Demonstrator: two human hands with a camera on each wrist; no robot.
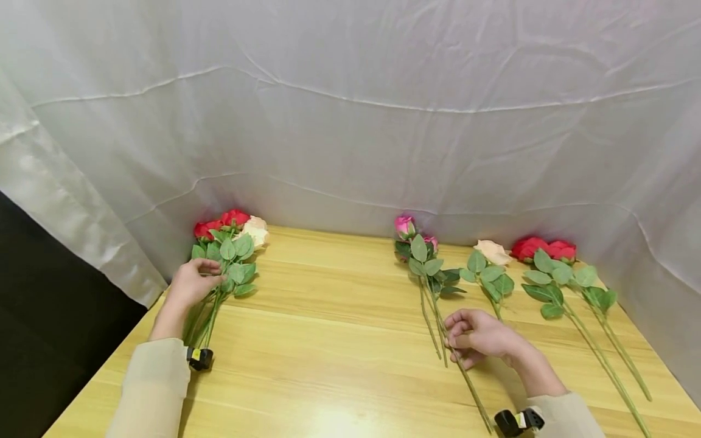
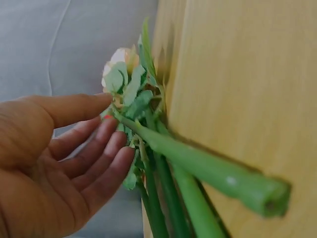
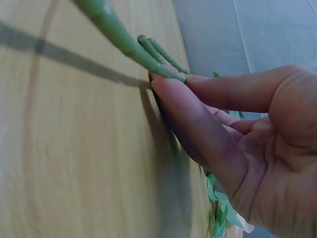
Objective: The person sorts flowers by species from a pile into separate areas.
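At the table's left lies a bunch of artificial roses, red roses (image 1: 234, 218) and a cream rose (image 1: 255, 231) with green leaves. My left hand (image 1: 193, 281) is at its leaves, fingers loosely bent. In the left wrist view, a gap shows between thumb and index finger, beside a green stem (image 2: 213, 171) lying over the other stems. My right hand (image 1: 482, 336) pinches a rose stem (image 1: 472, 392) between thumb and index finger. That stem runs up toward the pink roses (image 1: 405, 226), beside other stems; which bloom it carries is hard to tell.
Right of my right hand lie a cream rose (image 1: 493, 252) and two red roses (image 1: 530, 248) with long stems slanting to the front. A grey-white curtain (image 1: 350, 134) hangs behind the wooden table (image 1: 328, 340). A dark area (image 1: 49, 316) borders its left edge.
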